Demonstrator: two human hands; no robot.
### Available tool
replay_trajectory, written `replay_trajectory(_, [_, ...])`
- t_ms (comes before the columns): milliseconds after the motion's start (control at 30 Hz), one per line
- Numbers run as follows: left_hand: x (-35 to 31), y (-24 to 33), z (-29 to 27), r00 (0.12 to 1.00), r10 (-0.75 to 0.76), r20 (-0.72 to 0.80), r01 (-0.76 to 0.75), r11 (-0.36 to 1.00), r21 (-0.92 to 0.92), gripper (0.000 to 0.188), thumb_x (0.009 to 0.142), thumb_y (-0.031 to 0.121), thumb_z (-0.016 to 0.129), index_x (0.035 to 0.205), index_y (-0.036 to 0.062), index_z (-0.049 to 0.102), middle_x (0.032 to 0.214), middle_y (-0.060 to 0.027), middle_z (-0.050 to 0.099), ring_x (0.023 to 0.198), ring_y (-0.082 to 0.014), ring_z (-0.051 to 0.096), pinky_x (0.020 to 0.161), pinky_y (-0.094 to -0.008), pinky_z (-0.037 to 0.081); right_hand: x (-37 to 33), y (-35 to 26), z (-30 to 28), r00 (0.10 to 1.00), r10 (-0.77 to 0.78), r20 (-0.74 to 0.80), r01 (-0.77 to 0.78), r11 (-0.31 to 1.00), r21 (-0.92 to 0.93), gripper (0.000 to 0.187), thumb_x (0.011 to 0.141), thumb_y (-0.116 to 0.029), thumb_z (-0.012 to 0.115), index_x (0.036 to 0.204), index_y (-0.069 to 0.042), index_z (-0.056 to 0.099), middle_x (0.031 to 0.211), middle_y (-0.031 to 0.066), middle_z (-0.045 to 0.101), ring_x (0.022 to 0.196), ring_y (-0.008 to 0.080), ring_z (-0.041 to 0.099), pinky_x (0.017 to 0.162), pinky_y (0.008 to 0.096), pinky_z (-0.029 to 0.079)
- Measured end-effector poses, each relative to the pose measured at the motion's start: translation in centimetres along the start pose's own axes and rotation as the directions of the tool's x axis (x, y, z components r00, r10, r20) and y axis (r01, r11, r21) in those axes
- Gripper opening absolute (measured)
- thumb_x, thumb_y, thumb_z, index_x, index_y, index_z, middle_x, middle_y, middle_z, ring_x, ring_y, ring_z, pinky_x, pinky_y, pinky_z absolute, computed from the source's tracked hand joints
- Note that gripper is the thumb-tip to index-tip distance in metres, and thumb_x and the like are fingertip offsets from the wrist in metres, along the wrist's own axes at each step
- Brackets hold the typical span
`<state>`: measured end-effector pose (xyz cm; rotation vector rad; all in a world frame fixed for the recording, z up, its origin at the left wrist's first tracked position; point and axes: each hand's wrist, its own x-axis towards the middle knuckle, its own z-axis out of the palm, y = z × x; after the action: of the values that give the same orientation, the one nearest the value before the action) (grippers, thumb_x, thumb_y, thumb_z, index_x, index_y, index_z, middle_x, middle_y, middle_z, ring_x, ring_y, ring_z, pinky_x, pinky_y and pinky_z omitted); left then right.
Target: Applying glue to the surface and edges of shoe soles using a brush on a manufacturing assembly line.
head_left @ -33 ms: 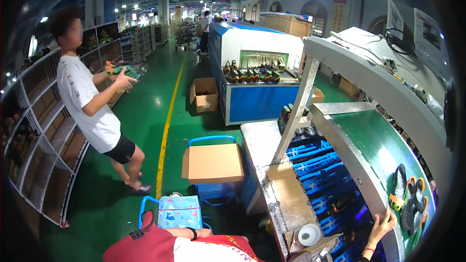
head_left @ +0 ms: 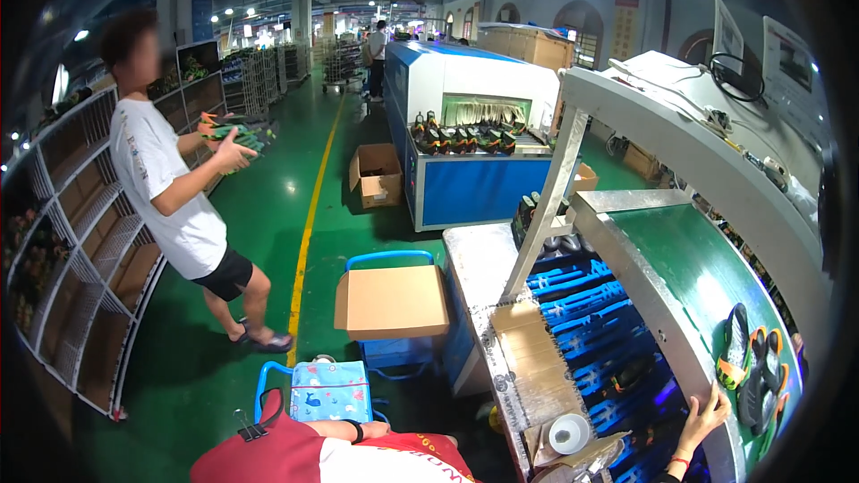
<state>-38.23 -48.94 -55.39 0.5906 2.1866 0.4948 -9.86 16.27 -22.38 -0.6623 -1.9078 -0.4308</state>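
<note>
My right hand (head_left: 704, 415), a red bracelet on its wrist, rests with fingers stretched out on the metal side rail (head_left: 646, 302) of a green conveyor belt (head_left: 658, 237). Beside its fingertips lie black shoes (head_left: 735, 344) with orange and green trim. My left hand (head_left: 376, 430), below a black wristband, lies against red cloth near the lower edge; its fingers are mostly hidden. Ahead of it stands a blue chair with a patterned light-blue cushion (head_left: 329, 391). Under the belt, blue racks (head_left: 582, 313) carry dark shoes.
At the left, a co-worker (head_left: 170, 179) beside the shelving (head_left: 98, 241) holds green and orange footwear (head_left: 242, 134) in both hands. An open cardboard box (head_left: 394, 300) sits on a blue cart ahead. Beyond stands a blue-and-white machine (head_left: 483, 183). A white bowl (head_left: 568, 435) sits near the racks.
The co-worker has shifted slightly right, and their feet have moved, with the footwear still in both hands. My own hands stay where they were.
</note>
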Motion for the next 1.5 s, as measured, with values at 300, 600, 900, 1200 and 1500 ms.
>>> replay_trajectory(300, [-0.2, 2.6, -1.5, 1.0, -0.002, 0.011, 0.002, 1.0, 0.006, 0.04, 0.092, 0.03, 0.047, 0.113, 0.0017, 0.065, 0.114, -0.0249, 0.065, 0.109, -0.0393, 0.062, 0.091, -0.0463, 0.047, 0.1, -0.3, -0.3, 1.0, -0.014, 0.003, 0.014, 1.0, 0.014, 0.065, 0.073, -0.013, 0.077, 0.134, -0.013, 0.055, 0.114, 0.0124, 0.05, 0.11, 0.0324, 0.048, 0.097, 0.0453, 0.036])
replay_trajectory(600, [1.8, 2.3, -1.3, 0.998, 0.014, 0.058, -0.018, 0.998, 0.068, 0.036, 0.088, 0.027, 0.05, 0.107, 0.0033, 0.068, 0.109, -0.0233, 0.067, 0.105, -0.0371, 0.064, 0.087, -0.0458, 0.049, 0.1, -0.7, -0.8, 0.998, 0.03, 0.062, -0.03, 1.0, -0.003, 0.059, 0.078, -0.019, 0.075, 0.134, -0.013, 0.056, 0.116, 0.0129, 0.049, 0.112, 0.032, 0.047, 0.099, 0.0456, 0.035])
replay_trajectory(900, [-0.4, 4.2, -2.2, 0.997, -0.018, 0.077, 0.009, 0.994, 0.108, 0.035, 0.089, 0.026, 0.05, 0.109, 0.0034, 0.068, 0.111, -0.0236, 0.067, 0.106, -0.0379, 0.063, 0.089, -0.0456, 0.048, -0.2, -0.4, -0.6, 0.998, 0.028, 0.061, -0.027, 1.0, -0.008, 0.058, 0.079, -0.02, 0.075, 0.134, -0.013, 0.056, 0.115, 0.012, 0.049, 0.112, 0.0311, 0.047, 0.099, 0.0455, 0.034])
replay_trajectory(1200, [-0.7, 2.6, -0.7, 0.999, -0.036, 0.02, 0.036, 0.999, 0.0, 0.037, 0.092, 0.028, 0.049, 0.111, 0.001, 0.066, 0.114, -0.0253, 0.065, 0.109, -0.0398, 0.062, 0.092, -0.0456, 0.048, 0.0, -0.1, -0.5, 0.999, 0.011, 0.052, -0.012, 1.0, 0.01, 0.056, 0.081, -0.021, 0.074, 0.134, -0.011, 0.056, 0.114, 0.0122, 0.05, 0.11, 0.0315, 0.048, 0.097, 0.0458, 0.035])
replay_trajectory(1500, [0.0, 1.0, -0.3, 0.999, 0.009, 0.031, -0.01, 0.999, 0.038, 0.038, 0.091, 0.028, 0.049, 0.11, 0.0001, 0.066, 0.113, -0.0257, 0.065, 0.109, -0.0397, 0.062, 0.089, -0.0458, 0.048, 0.0, 0.0, -0.4, 0.999, 0.0, 0.036, 0.0, 1.0, 0.009, 0.059, 0.079, -0.016, 0.075, 0.135, -0.013, 0.055, 0.116, 0.012, 0.05, 0.111, 0.0315, 0.048, 0.098, 0.0452, 0.036])
